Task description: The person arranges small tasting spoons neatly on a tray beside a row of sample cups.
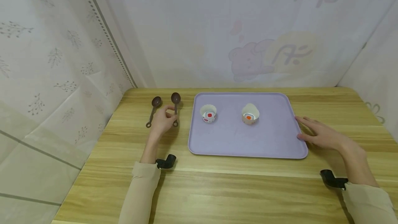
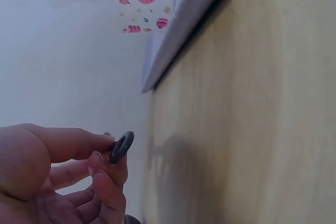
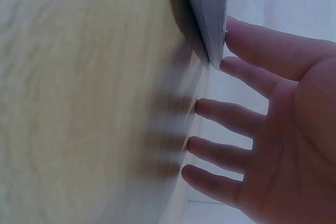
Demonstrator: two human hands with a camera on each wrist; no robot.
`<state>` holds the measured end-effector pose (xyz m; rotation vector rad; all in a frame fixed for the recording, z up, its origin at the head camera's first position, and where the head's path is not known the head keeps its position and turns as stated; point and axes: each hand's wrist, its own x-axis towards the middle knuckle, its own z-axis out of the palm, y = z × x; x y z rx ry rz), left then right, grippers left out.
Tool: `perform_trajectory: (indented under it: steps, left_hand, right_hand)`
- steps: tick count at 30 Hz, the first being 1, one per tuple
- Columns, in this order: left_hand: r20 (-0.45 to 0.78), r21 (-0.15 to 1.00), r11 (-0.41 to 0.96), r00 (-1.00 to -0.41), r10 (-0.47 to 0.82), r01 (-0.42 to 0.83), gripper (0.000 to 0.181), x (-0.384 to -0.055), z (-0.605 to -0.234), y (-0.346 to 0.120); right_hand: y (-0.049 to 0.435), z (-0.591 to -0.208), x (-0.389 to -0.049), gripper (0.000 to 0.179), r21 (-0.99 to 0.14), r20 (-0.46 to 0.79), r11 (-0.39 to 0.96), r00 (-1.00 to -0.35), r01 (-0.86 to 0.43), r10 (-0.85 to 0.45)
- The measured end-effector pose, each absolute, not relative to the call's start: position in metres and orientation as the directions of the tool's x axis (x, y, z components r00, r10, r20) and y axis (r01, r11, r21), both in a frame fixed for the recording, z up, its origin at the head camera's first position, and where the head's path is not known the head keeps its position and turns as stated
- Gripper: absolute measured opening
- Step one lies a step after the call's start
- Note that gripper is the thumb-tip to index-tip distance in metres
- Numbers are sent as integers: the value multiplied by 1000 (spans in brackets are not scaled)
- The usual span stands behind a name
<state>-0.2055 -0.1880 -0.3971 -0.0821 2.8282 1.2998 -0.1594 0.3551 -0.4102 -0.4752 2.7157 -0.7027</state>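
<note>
Between thumb and fingers, my left hand pinches the handle of a dark brown measuring spoon. The ring at the handle's end sticks out past the fingertips in the left wrist view. A similar brown spoon lies just left of that hand. My right hand is at the right edge of a lilac tray, fingers spread and nearly straight. In the right wrist view the thumb touches the tray's rim.
Two paper baking cups stand on the tray: one with red prints on the left, one with an orange print near the middle. The wooden table ends at a pale printed curtain behind and at the left.
</note>
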Motion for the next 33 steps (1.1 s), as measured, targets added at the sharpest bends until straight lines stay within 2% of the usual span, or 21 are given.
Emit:
perform_trajectory:
  steps: [18,33]
  left_hand:
    - [2,805,594,-1000,-6,-2,39,-197,-380,-180]
    - [-12,843,539,-1000,29,5,41,-195,-371,-172]
  right_hand:
    - [355,-410,-160,78,-528,-217,821,-900,-217,-378]
    - [355,-410,-160,79,-519,-222,827,-901,-215,-373]
